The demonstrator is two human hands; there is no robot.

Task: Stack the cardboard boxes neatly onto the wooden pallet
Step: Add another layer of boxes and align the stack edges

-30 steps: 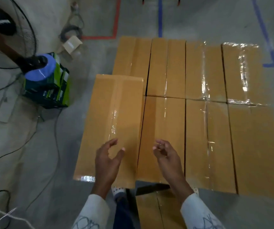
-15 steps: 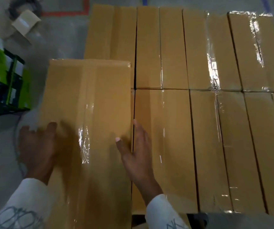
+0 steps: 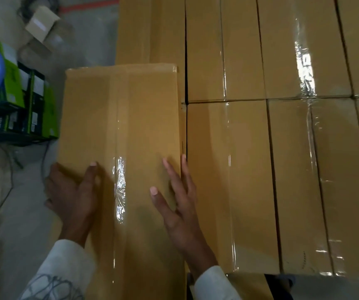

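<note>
**Top box being squared on the stack's left column**

The long tan cardboard box point(image 3: 120, 131), taped down its middle with clear tape, sits at the left of the stack. It lies 1 level above the layer of tan cardboard boxes point(image 3: 234, 180) that fills the right and far part of the view. Its right long edge runs along the seam beside the next column. The wooden pallet is hidden under the load.

The left hand point(image 3: 72, 198) grips the box's left long edge, thumb on top and fingers wrapped down the side, probably to slide or steer it sideways. The right hand point(image 3: 178, 204) lies flat and spread on the top near the right edge, holding nothing. Its fingertips reach the seam, seemingly to press the box down and feel whether the edges meet.

The box looks seated but not yet flush, so a final nudge seems due. Green and black cartons point(image 3: 22, 105) stand on the grey floor point(image 3: 12, 213) to the left.
</note>
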